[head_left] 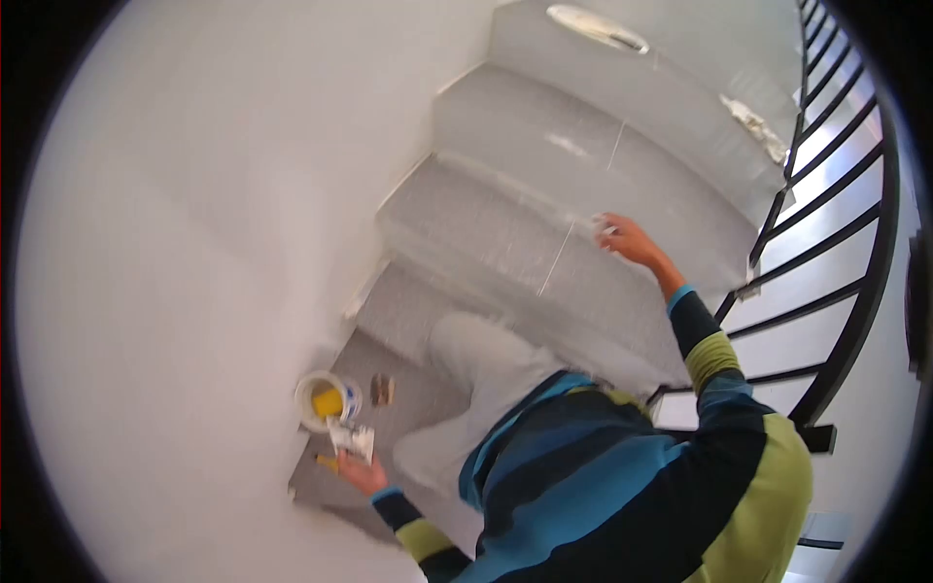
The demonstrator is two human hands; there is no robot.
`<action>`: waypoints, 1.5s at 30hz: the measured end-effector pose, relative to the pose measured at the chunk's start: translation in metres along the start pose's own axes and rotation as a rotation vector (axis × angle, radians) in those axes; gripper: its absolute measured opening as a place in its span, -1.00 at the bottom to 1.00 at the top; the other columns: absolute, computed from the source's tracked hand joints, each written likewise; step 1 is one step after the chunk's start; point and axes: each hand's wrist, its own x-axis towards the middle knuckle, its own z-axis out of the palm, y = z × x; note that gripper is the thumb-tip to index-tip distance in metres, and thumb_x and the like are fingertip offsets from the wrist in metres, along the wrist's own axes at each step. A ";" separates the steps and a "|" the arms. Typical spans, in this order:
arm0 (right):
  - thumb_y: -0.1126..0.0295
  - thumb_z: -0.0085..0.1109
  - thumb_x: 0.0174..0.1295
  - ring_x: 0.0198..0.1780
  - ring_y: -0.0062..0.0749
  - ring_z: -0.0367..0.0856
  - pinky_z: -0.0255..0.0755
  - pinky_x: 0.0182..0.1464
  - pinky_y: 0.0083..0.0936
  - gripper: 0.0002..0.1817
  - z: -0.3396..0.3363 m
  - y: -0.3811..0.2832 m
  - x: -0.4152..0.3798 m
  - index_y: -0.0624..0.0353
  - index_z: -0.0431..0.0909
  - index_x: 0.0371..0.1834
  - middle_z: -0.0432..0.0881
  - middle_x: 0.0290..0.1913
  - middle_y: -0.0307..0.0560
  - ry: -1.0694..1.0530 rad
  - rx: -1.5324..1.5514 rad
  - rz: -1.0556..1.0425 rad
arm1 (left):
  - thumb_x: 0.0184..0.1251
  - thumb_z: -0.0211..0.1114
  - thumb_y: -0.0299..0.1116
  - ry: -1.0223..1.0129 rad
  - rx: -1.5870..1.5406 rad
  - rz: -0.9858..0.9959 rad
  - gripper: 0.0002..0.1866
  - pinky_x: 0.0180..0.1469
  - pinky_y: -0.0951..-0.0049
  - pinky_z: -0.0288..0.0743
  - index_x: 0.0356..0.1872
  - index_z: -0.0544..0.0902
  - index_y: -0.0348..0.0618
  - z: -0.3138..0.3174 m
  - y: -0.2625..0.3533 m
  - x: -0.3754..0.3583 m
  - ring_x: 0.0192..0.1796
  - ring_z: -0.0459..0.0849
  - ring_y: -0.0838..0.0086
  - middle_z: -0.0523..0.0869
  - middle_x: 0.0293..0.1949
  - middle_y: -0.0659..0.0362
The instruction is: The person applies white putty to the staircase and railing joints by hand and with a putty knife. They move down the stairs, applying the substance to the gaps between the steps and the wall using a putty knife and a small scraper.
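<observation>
My left hand (360,473) is closed around a whitish, smeared flat piece (352,440), low beside the wall. Just above that piece stands a white bucket (303,400) with a yellow sponge (328,402) inside. A yellow-handled object (328,462) lies by my left hand, partly hidden. Over the grey stairs my right hand (625,239) is raised with its fingers curled; white material shows at the fingertips, too small and blurred to name. A small brown and grey item (382,390) lies on the step right of the bucket.
Grey tiled steps (486,209) curve upward. A black railing (875,262) runs along the right, a white wall (194,272) along the left. Higher up lie a long pale oval object (595,27) and a whitish crumpled strip (754,127).
</observation>
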 end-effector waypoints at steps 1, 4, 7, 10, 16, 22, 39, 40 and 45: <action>0.20 0.17 0.12 -0.33 -0.32 0.60 0.47 -0.30 -0.47 -0.49 -0.014 -0.009 0.013 0.25 0.42 0.09 0.57 -0.18 0.03 0.038 -0.017 -0.025 | -0.09 0.31 -0.56 -0.007 -0.013 0.016 -0.40 0.21 0.22 0.22 0.08 0.35 -0.36 0.003 0.015 -0.002 0.10 0.42 0.14 0.43 0.04 -0.04; 0.23 0.13 0.18 -0.36 -0.46 0.58 0.48 -0.35 -0.57 -0.54 -0.050 -0.020 0.056 0.28 0.41 0.08 0.56 -0.30 -0.06 0.003 0.017 -0.142 | 0.06 0.21 -0.46 0.009 -0.295 -0.263 -0.52 0.09 0.28 0.36 0.08 0.38 -0.29 0.035 0.024 -0.017 0.02 0.50 0.20 0.49 -0.02 0.02; 0.24 0.13 0.17 -0.41 -0.50 0.57 0.49 -0.36 -0.58 -0.53 -0.105 -0.022 0.112 0.28 0.40 0.10 0.56 -0.29 -0.07 0.196 0.228 -0.135 | 0.22 0.05 -0.25 0.208 -1.421 -0.936 -0.60 -0.07 0.41 0.45 0.06 0.44 -0.17 0.046 0.081 -0.006 -0.05 0.56 0.35 0.55 -0.07 0.13; 0.27 0.10 0.19 -0.36 -0.45 0.57 0.52 -0.31 -0.56 -0.56 -0.157 -0.018 0.165 0.24 0.38 0.09 0.55 -0.21 -0.07 0.402 0.545 -0.097 | 0.27 -0.08 -0.10 0.236 -1.309 -1.013 -0.59 -0.18 0.49 0.46 0.02 0.47 -0.09 0.067 0.119 -0.005 -0.11 0.58 0.44 0.58 -0.11 0.22; 0.30 0.10 0.15 -0.04 -0.12 0.49 0.50 -0.05 -0.40 -0.37 -0.215 0.010 0.279 0.41 0.11 0.22 0.36 0.06 0.23 0.396 1.242 0.020 | 0.25 0.01 -0.15 0.159 -1.413 -1.006 -0.67 -0.25 0.45 0.49 -0.04 0.49 -0.05 0.092 0.157 0.011 -0.18 0.59 0.47 0.61 -0.14 0.25; 0.26 0.06 0.18 0.19 0.05 0.31 0.13 0.27 -0.06 -0.16 -0.219 -0.009 0.336 0.41 -0.24 0.35 0.08 0.29 0.27 0.546 1.399 0.139 | 0.29 -0.03 -0.17 0.214 -1.406 -0.951 -0.68 -0.23 0.46 0.52 -0.02 0.49 -0.05 0.085 0.185 0.014 -0.12 0.59 0.45 0.60 -0.10 0.23; 0.59 -0.19 0.22 0.16 0.15 0.36 0.36 0.17 0.01 -0.55 -0.272 0.037 0.398 0.42 0.06 0.19 0.31 0.10 0.31 0.759 1.270 -0.166 | 0.26 -0.01 -0.21 0.427 -1.294 -0.996 -0.61 -0.07 0.31 0.49 0.08 0.43 -0.11 0.096 0.199 -0.007 -0.01 0.55 0.35 0.53 0.01 0.20; 0.59 -0.19 0.22 0.16 0.15 0.36 0.36 0.17 0.01 -0.55 -0.266 0.029 0.384 0.42 0.06 0.19 0.31 0.10 0.31 0.745 1.263 -0.155 | 0.26 0.00 -0.21 0.448 -1.262 -1.039 -0.60 -0.06 0.29 0.49 0.08 0.43 -0.11 0.092 0.200 -0.007 0.00 0.55 0.35 0.52 0.02 0.20; 0.59 -0.17 0.24 0.11 0.15 0.40 0.37 0.20 -0.05 -0.62 -0.240 0.011 0.308 0.55 0.13 0.10 0.31 0.09 0.35 0.543 1.245 -0.233 | 0.31 -0.04 -0.15 0.371 -1.358 -1.051 -0.65 -0.04 0.23 0.45 0.00 0.45 -0.10 0.110 0.153 -0.032 0.01 0.54 0.31 0.54 -0.02 0.20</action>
